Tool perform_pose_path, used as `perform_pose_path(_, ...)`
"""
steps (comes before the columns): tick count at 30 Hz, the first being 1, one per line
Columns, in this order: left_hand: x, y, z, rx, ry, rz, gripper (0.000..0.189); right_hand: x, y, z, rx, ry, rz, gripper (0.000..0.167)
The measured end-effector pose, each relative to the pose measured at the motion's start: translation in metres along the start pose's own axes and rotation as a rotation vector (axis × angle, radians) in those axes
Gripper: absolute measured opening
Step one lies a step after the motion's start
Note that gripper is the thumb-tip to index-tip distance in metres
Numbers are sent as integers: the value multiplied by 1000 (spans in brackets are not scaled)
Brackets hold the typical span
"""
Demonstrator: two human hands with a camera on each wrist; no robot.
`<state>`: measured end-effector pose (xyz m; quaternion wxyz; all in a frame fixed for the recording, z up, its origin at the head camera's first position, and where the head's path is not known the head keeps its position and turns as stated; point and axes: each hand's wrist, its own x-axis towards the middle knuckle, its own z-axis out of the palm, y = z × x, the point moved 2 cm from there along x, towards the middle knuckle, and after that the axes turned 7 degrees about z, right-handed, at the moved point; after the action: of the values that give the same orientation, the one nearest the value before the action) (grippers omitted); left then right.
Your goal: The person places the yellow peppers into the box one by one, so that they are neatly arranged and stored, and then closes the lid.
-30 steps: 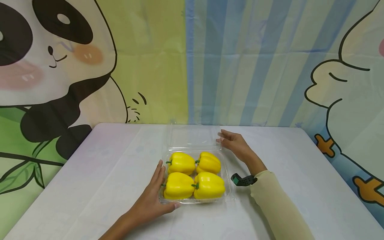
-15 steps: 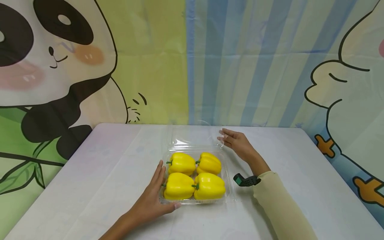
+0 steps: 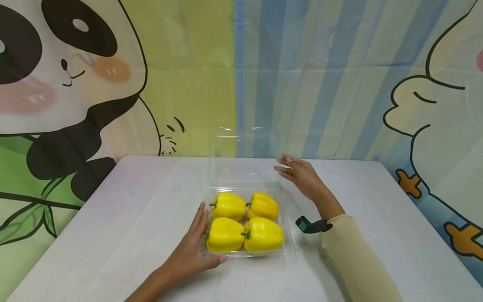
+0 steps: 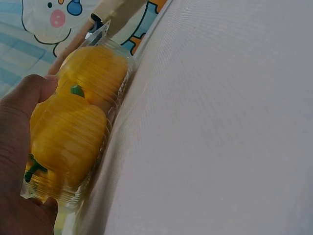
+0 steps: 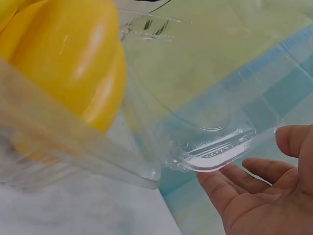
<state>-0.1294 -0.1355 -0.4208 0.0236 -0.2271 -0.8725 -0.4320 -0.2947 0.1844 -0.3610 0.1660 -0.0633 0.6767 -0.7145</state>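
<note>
Several yellow bell peppers with green stems lie in a clear plastic clamshell container on the white table. Its transparent lid is raised at the back, standing up from the hinge. My left hand rests against the front left corner, fingers straight along the left side and thumb at the front edge. In the left wrist view, a bell pepper shows through the ribbed wall. My right hand touches the lid's right edge with extended, slightly bent fingers; the thumb is near its outer corner.
The white table spreads out around the container. Behind its back edge hangs a cloth backdrop with a panda and stripes. A black band is on the right wrist.
The lid has swung upward from a nearly flat, leaning-back position. My right hand has shifted slightly up and to the right with it. The left hand and the bell peppers have stayed put.
</note>
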Motion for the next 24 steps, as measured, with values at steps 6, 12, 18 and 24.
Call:
perform_pose_path(6,0,0,0,9,4,5,119,-4,-9,1,-5,-19,-23,58)
perform_pose_path(12,0,0,0,-6,-1,-5,119,-8,-15,0,-24,-88,-68,79)
perform_pose_path(18,0,0,0,-9,-1,-3,120,-13,-23,0,-57,-131,-84,85)
perform_pose_path(24,0,0,0,-13,3,0,120,-19,-32,3,-79,-135,-88,90)
